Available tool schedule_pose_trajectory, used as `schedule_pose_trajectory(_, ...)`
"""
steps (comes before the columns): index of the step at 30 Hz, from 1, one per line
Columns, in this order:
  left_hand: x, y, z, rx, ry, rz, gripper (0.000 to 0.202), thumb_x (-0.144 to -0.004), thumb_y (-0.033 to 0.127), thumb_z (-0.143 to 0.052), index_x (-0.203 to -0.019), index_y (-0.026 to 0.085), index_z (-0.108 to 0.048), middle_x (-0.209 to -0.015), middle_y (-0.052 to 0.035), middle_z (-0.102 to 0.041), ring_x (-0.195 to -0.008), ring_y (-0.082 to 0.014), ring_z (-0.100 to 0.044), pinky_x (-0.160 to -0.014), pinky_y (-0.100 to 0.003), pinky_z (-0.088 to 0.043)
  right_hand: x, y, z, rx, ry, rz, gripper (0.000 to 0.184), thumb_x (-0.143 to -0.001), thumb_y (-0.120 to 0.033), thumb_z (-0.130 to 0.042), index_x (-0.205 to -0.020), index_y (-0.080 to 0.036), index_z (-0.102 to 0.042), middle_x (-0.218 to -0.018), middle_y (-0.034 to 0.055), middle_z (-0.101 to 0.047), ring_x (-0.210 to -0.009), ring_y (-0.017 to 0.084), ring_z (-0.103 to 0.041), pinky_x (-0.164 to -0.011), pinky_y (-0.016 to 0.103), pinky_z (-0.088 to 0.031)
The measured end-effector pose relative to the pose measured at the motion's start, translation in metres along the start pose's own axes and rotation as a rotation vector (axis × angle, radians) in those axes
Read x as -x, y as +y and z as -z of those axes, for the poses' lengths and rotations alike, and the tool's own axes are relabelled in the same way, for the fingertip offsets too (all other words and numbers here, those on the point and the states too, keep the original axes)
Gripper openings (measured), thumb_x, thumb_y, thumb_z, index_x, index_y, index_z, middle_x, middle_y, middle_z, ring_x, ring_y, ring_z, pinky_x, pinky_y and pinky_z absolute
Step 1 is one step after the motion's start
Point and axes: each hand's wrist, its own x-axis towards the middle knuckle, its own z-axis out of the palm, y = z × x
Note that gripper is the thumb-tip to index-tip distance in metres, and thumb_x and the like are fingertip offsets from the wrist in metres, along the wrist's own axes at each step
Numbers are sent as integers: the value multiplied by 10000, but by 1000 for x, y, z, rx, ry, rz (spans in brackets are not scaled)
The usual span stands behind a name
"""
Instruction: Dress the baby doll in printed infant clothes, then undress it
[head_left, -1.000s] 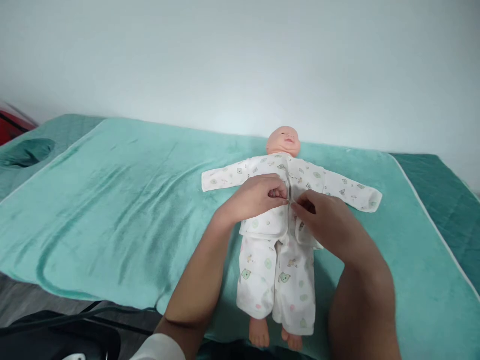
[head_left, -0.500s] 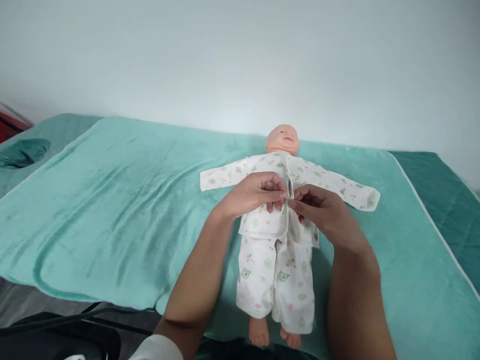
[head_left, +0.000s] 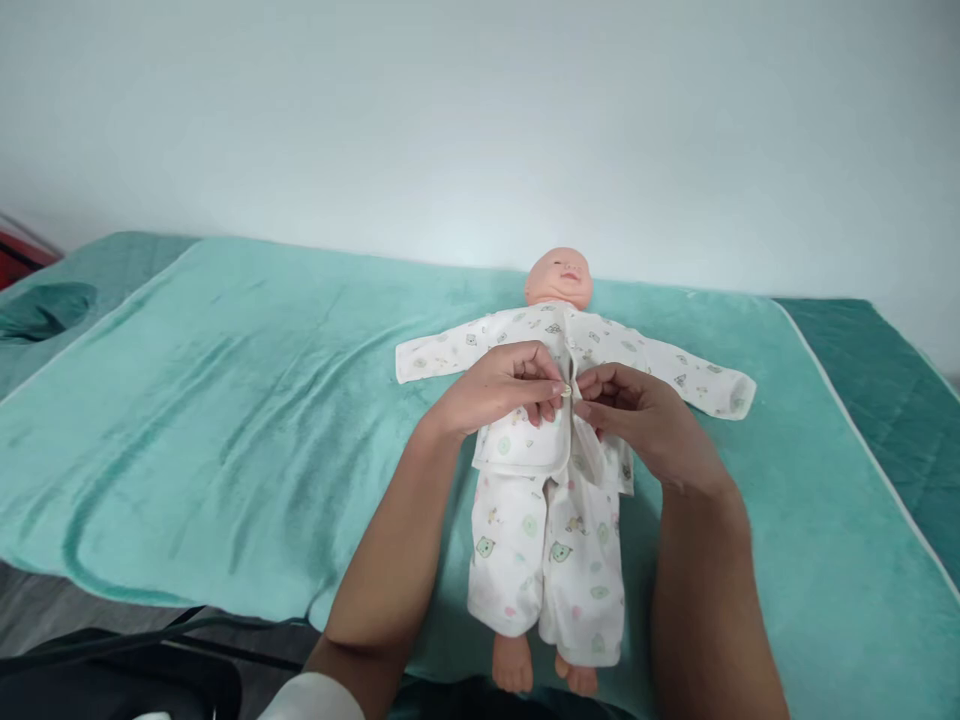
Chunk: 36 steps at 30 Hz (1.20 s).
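Observation:
A baby doll lies on its back, its head toward the wall and its bare feet toward me. It wears a white printed jacket with both sleeves spread, and matching trousers. My left hand pinches the jacket's left-lying front edge, with a small pale button at the thumb tip. Just across the opening, my right hand has its fingers closed on the other front edge of the jacket. Below my hands the two front panels hang apart.
A light green plush blanket with some creases covers the bed, over a darker green quilted cover. A pale wall rises behind. Black cables and a dark object are at the lower left.
The view has shifted slightly, moving the doll a little left in the picture. My fingertips have drawn slightly apart at the jacket's front opening, and the button shows more.

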Motion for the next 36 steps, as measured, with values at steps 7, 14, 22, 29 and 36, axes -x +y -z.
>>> schedule_pose_trajectory(7,0,-1,-2,7,2,19,148,-861,245,-705,-823,137,-612,-673,-17,-685,-604,-101,-649,-559,-217,-543,-1,-1,-2,-23,-4,-7,262,-798,-320,-797,-1007,-213,-682,-848,7,-631,-714,113,-574,-583,227,-507)
schedule_pose_trajectory(14,-1,-4,1,19,-49,-7,271,-848,359,-741,-874,156,-564,-695,-1,-681,-625,-108,-663,-588,-231,-552,-2,3,-5,27,-41,-10,255,-832,-287,-753,-1049,-212,-641,-862,7,-651,-689,109,-581,-603,244,-499)
schedule_pose_trajectory(22,-1,-4,-2,-46,-40,14,334,-836,423,-742,-858,173,-521,-698,22,-630,-628,-97,-633,-575,-215,-507,2,-2,-12,128,-51,-33,245,-838,-300,-731,-1041,-228,-613,-811,-11,-632,-688,127,-587,-580,253,-469)
schedule_pose_trajectory(29,0,0,-2,-21,-77,23,294,-853,377,-726,-886,183,-508,-683,38,-599,-609,-93,-610,-571,-223,-493,1,1,-11,115,-84,-25,258,-848,-308,-740,-1051,-242,-596,-791,-30,-615,-677,118,-593,-567,237,-462)
schedule_pose_trajectory(36,0,-4,4,-33,-129,-9,173,-911,299,-641,-907,185,-511,-693,34,-596,-607,-90,-604,-557,-217,-477,1,-1,-10,86,-93,28,197,-970,-399,-596,-1045,-217,-586,-754,-11,-643,-651,129,-647,-599,263,-508)
